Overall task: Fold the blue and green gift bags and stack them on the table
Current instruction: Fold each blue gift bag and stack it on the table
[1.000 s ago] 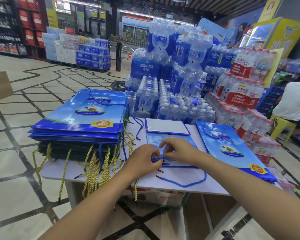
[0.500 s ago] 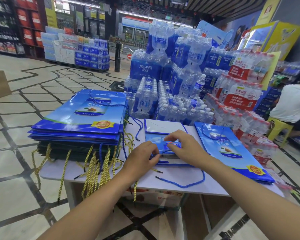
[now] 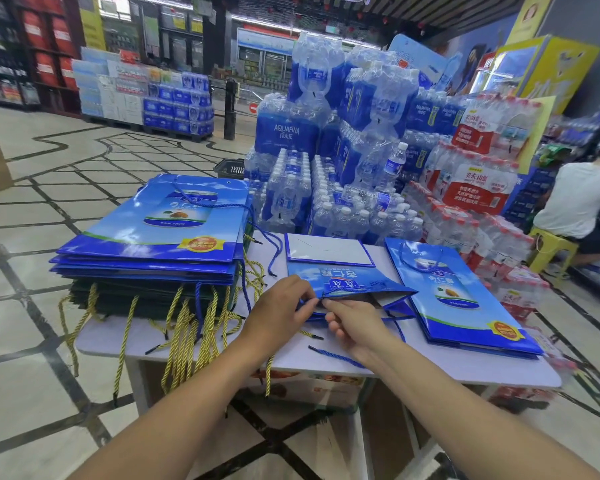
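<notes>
Both arms reach forward. The left hand (image 3: 279,311) pinches the raised rim of the bag (image 3: 326,275), and the right hand (image 3: 357,327), fingers curled, grasps its lower rim.

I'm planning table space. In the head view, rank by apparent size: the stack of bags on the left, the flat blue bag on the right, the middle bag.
1. stack of bags, clearly largest
2. flat blue bag
3. middle bag, part-folded, so smallest in appearance only

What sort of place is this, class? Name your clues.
Most likely a supermarket: shrink-wrapped water bottle packs stacked behind the table, stocked shelves at far left, and a shopping basket.
</notes>
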